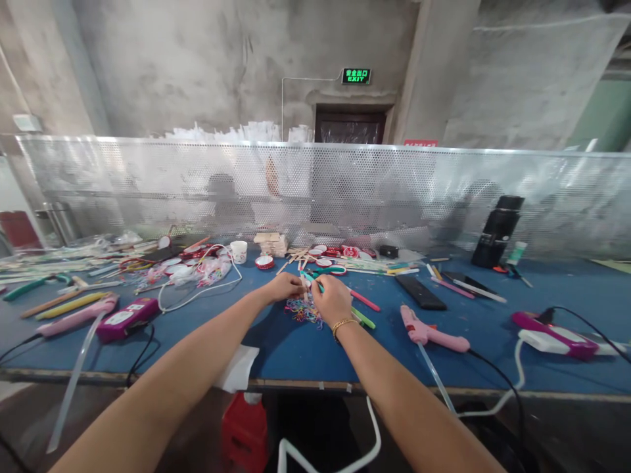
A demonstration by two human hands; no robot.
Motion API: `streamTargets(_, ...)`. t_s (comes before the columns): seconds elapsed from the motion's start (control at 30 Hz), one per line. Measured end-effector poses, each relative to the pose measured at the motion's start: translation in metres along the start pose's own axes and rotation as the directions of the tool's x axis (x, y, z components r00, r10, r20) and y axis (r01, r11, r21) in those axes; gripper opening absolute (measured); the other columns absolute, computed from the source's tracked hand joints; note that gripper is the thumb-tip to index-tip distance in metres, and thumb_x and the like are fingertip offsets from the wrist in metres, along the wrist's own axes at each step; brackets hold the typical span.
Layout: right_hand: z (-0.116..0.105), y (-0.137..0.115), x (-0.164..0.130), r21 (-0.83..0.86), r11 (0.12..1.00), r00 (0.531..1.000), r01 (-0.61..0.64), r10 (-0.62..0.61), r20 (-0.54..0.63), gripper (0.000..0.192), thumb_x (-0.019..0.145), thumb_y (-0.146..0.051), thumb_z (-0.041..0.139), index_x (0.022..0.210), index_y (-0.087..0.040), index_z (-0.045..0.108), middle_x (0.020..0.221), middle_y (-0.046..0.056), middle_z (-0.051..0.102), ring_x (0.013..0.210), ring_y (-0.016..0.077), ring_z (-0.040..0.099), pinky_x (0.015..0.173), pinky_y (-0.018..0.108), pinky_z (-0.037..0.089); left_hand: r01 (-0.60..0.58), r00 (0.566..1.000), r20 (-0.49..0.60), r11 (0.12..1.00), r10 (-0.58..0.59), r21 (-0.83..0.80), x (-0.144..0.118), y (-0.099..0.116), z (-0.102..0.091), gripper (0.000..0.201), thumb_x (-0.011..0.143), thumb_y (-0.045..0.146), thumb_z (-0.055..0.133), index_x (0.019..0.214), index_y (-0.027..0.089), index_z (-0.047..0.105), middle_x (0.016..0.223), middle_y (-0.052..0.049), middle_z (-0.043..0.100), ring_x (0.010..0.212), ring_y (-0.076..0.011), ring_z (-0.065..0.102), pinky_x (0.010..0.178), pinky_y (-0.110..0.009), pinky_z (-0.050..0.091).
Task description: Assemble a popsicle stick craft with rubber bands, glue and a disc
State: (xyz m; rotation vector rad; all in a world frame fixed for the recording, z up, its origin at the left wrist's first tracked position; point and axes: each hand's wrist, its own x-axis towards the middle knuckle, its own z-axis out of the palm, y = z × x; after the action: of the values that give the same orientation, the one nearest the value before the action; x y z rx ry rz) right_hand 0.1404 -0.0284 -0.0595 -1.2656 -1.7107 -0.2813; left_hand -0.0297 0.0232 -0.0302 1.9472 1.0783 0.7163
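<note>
Left hand: pinching 1 strip | right hand: can't tell grip | 2 glue guns

Two hands are present: one left hand and one right hand, with one gold bracelet and one pale strip. Two green-handled tools, two pink glue guns, two clear rods and two purple boxes make four pairs. Single things: one blue tabletop, one black bottle, one paper cup, one flat black slab, one small black case, one stack of wooden pieces, one perforated screen, one red stool, one exit sign. Wooden sticks, coloured strings and red-rimmed round pieces are several each, overlapping too much for exact counts.
</note>
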Motion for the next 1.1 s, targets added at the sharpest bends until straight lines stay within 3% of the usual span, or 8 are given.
streamTargets(0.83, 0.0009, -0.0003, 0.0003, 0.009, 1.000, 1.000, 0.007, -0.007, 0.005, 0.018, 0.090, -0.026, 0.055, 0.076, -0.018, 0.062, 0.076, 0.003, 0.065, 0.073, 0.0152, 0.055, 0.069, 0.026, 0.031, -0.046, 0.999, 0.011, 0.998, 0.046, 0.043, 0.0013, -0.0056, -0.0006, 0.037, 0.066, 0.048, 0.070, 0.056, 0.014, 0.059, 0.051, 0.002, 0.053, 0.050, -0.0093, 0.044, 0.052, -0.023, 0.034)
streamTargets(1.1, 0.0049, 0.0020, -0.0008, 0.020, 0.999, 0.999, 0.038, -0.038, -0.015, 0.019, 0.090, -0.026, 0.054, 0.074, -0.018, 0.060, 0.074, 0.003, 0.064, 0.072, 0.0153, 0.055, 0.068, 0.026, 0.031, -0.008, 1.000, -0.006, 0.999, 0.008, 0.031, -0.0006, -0.0029, 0.0003, 0.029, 0.065, 0.042, 0.070, 0.059, 0.014, 0.063, 0.055, 0.001, 0.057, 0.052, -0.0101, 0.048, 0.053, -0.023, 0.037)
